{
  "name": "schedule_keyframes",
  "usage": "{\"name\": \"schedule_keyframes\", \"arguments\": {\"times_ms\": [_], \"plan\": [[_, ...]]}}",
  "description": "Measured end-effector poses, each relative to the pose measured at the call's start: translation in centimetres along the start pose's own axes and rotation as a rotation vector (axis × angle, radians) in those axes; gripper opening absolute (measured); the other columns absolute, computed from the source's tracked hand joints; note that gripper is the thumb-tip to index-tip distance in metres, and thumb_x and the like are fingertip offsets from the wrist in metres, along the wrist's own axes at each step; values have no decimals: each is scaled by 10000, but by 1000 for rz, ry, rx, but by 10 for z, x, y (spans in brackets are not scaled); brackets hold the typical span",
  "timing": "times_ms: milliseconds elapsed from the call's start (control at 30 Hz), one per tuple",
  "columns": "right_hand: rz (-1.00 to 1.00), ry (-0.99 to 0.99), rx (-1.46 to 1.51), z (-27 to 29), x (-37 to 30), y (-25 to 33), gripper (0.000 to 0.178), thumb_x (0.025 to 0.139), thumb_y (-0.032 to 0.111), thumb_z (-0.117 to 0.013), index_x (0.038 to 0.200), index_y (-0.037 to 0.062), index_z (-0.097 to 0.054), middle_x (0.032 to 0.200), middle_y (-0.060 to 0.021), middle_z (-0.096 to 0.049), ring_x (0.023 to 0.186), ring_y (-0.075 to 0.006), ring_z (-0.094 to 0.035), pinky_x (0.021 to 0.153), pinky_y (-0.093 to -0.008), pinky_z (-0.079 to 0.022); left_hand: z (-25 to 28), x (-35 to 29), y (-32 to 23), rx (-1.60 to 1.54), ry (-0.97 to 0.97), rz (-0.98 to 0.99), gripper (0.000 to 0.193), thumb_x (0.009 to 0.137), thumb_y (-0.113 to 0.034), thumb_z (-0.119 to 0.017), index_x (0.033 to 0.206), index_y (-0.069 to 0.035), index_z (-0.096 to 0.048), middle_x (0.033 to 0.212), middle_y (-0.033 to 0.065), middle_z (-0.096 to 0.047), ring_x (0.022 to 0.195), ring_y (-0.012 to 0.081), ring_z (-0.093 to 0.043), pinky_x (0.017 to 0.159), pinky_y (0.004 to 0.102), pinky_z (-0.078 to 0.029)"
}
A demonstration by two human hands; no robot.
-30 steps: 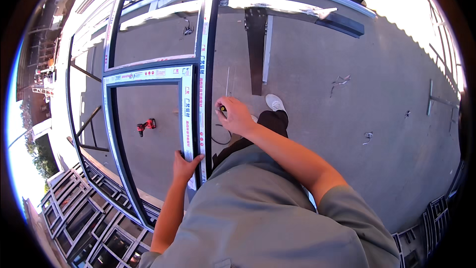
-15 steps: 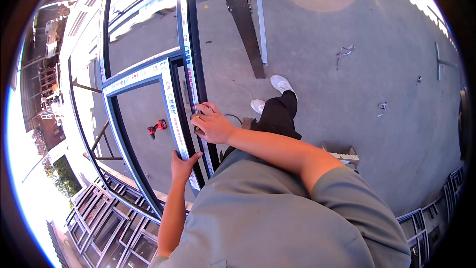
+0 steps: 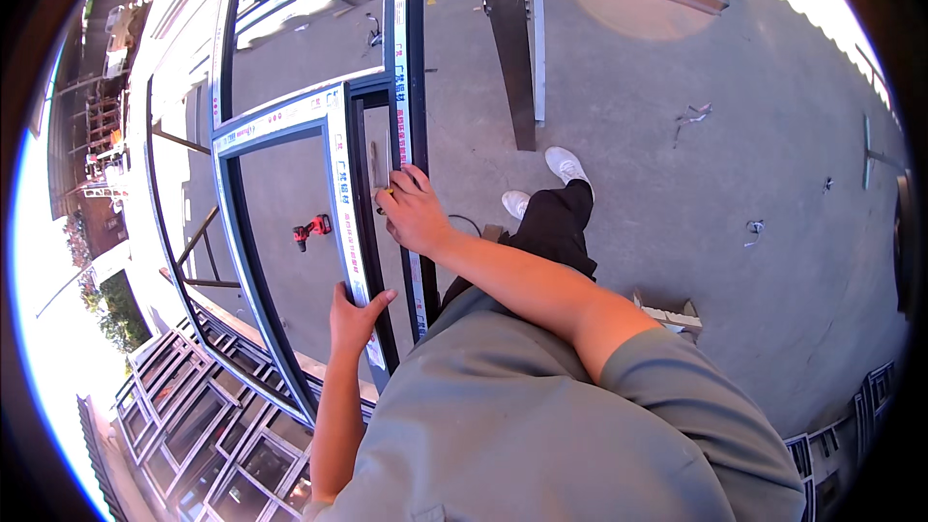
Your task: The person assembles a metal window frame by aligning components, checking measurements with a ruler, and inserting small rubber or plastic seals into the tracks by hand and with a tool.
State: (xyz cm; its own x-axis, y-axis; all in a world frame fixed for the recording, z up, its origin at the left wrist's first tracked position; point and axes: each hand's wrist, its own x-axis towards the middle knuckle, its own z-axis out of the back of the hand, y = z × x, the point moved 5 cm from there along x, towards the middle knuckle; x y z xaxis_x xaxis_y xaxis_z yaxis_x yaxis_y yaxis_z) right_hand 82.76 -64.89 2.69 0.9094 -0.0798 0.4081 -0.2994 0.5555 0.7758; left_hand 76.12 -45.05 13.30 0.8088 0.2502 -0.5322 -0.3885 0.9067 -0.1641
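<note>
A large dark metal window frame (image 3: 402, 101) with printed white protective film stands in front of me, with a film-covered sash (image 3: 340, 169) inside it. My left hand (image 3: 354, 321) grips the near part of the sash's right stile; its thumb reaches over the stile and its other fingers are mostly hidden. My right hand (image 3: 418, 213) is closed at the inner side of the frame's right upright, by the narrow gap beside the sash. Between its fingers shows a small black-and-yellow thing (image 3: 390, 192), mostly covered, whose kind I cannot make out.
Through the sash opening, a red-and-black cordless drill (image 3: 311, 230) shows on the concrete floor. A long dark beam (image 3: 509, 58) lies beyond my feet beside a pale metal strip (image 3: 538, 53). Several assembled frames (image 3: 208, 406) are gathered at the lower left.
The gap between the sash and the frame's right upright looks wider. Both hands keep their holds, while the whole view has shifted slightly.
</note>
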Motion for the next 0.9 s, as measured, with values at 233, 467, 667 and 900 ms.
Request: {"name": "schedule_keyframes", "arguments": {"times_ms": [233, 467, 667, 900], "plan": [[-3, -37, -40, 8, 16, -10, 341, 717, 58, -779, 1019, 74, -621, 1022, -134, -703, 1261, -326, -564, 1211, -515, -325, 2, -2, -8, -12, 24, 34, 1047, 680, -595, -943, 1334, 111, -528, 1118, 295, -717, 1034, 380, -729, 913, 459, -568], [-25, -70, -58, 9, 20, -12, 272, 753, 55, -763, 987, 70, -624, 1068, -146, -704, 1264, -334, -564, 1179, -512, -370, -2, 2, -6, 20, 25, 24, 1027, 683, -604, -945, 1303, 105, -537, 1116, 295, -722, 1047, 394, -730, 920, 464, -566], [-30, -180, 202, 33, 15, -32, 344, 735, -17, -763, 1025, 78, -604, 1184, -117, -701, 1267, -336, -580, 1117, -497, -442, -5, 0, -8, 16, 4, 7, 1011, 684, -597, -947, 1294, 97, -537, 1084, 286, -726, 976, 384, -744, 865, 459, -583], [-222, -238, 371, 53, 15, -52, 344, 771, -39, -739, 1080, 54, -621, 1182, -137, -683, 1235, -360, -602, 1039, -472, -491, -22, 14, -10, 49, 49, -15, 906, 690, -580, -953, 1189, 65, -558, 1093, 284, -731, 971, 390, -752, 854, 458, -591]]}}
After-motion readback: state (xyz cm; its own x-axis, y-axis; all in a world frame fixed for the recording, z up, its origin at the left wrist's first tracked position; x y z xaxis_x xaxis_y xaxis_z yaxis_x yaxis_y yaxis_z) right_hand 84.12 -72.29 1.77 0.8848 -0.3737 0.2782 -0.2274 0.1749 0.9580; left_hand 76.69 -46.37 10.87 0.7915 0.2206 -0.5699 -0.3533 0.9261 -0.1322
